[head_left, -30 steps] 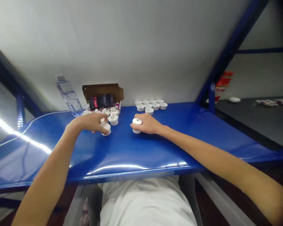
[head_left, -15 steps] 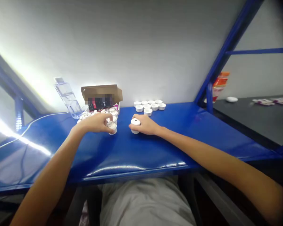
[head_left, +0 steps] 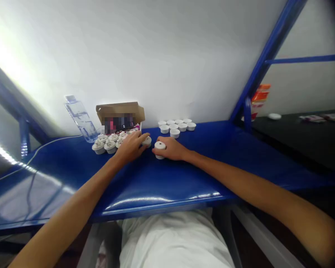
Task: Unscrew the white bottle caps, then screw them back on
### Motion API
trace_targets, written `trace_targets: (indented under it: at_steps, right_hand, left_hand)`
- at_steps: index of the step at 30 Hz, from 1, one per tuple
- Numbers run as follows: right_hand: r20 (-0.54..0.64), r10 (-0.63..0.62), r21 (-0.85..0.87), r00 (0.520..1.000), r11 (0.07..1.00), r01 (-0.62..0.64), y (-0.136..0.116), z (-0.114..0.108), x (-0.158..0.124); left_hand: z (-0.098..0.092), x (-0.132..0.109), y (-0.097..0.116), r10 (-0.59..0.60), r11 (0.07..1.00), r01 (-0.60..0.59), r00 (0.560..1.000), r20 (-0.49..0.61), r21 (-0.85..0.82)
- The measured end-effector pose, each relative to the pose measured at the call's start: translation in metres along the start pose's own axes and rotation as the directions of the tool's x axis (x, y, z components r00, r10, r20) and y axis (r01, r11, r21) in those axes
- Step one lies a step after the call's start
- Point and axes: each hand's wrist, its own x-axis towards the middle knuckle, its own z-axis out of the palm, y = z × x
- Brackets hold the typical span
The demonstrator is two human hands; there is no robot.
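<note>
My right hand (head_left: 171,148) is wrapped round a white round piece with a small dark hole in its top (head_left: 160,145), at the middle of the blue table. To the left, my left hand (head_left: 133,145) has its thumb and fingers round a white cup with a fitting in it (head_left: 147,142); the hand covers part of this cup. Under and left of that hand stand several more white cups with fittings (head_left: 109,146). Behind my right hand are several white cups (head_left: 174,133) in loose rows.
An open cardboard box (head_left: 120,108) stands against the wall behind the filled cups. Left of it a clear bottle (head_left: 82,120) leans, with a white cable (head_left: 48,140) nearby. Blue frame posts (head_left: 247,93) rise at both sides of the table (head_left: 162,182).
My left hand has moved to the right and slightly back, and the cup at its fingers now sits nearer my right hand. My right hand has stayed in place with its white piece.
</note>
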Motion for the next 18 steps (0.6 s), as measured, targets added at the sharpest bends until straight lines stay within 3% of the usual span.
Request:
trace_targets:
  at_steps: [5, 9, 11, 14, 16, 18]
  right_hand:
    - [-0.003, 0.013, -0.002, 1.000, 1.000, -0.013, 0.000, 0.000, 0.000]
    - [-0.031, 0.013, -0.019, 0.999, 1.000, -0.014, -0.001, 0.001, 0.000]
    - [-0.069, 0.039, 0.012, 0.997, 0.999, -0.038, 0.001, 0.002, 0.001]
    - [-0.063, 0.159, 0.212, 0.985, 0.967, -0.142, 0.005, 0.005, 0.004]
    - [-0.006, 0.243, 0.388, 0.970, 0.895, -0.221, 0.008, 0.007, 0.006]
    - [0.072, 0.312, 0.571, 0.947, 0.766, -0.295, 0.007, 0.008, 0.007]
  left_hand:
    - [0.002, 0.005, -0.001, -0.027, 0.979, 0.034, 0.999, -0.034, 0.201]
    - [0.001, 0.005, 0.000, -0.049, 0.973, 0.055, 0.998, -0.036, 0.223]
    - [-0.002, 0.004, 0.005, -0.064, 0.983, 0.075, 0.995, -0.071, 0.167]
    - [-0.007, 0.002, 0.018, -0.045, 0.998, 0.039, 0.993, -0.110, -0.056]
    - [-0.011, 0.001, 0.030, 0.014, 0.971, -0.031, 0.997, -0.075, -0.237]
    - [-0.012, -0.001, 0.040, 0.054, 0.943, -0.062, 0.998, -0.034, -0.328]
